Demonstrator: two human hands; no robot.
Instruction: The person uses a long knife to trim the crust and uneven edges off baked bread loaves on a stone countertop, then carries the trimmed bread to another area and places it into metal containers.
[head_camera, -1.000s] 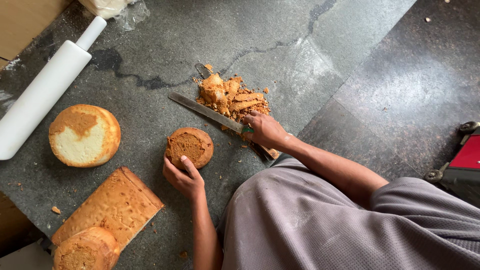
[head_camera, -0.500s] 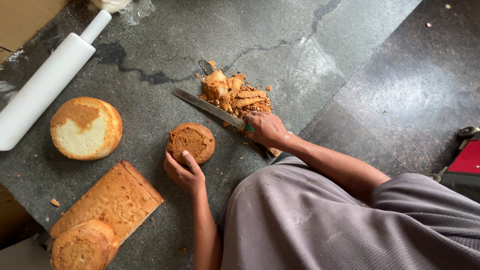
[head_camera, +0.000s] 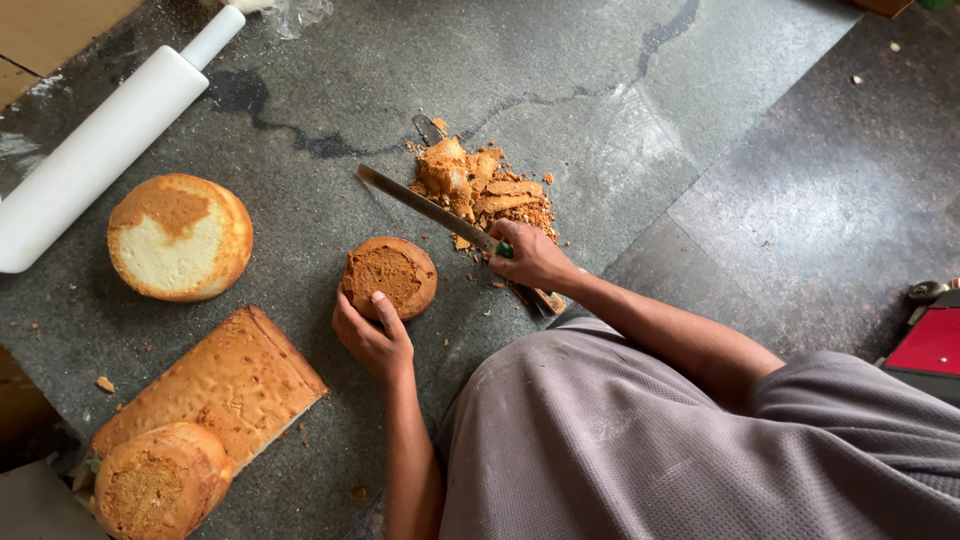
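Grey stone surface (head_camera: 640, 90) seen from above, mottled, streaked with dark wet marks and pale scuffs. Crumbs scattered across it. Darker speckled floor (head_camera: 830, 200) seen at right, set apart by straight diagonal edge. Brown cardboard (head_camera: 50, 30) laid at upper left corner. Red flat object with dark frame (head_camera: 935, 345) seen at right edge, kind not told. Crumpled clear plastic (head_camera: 295, 12) lying at top edge. Soft, even light; faint shadows cast.
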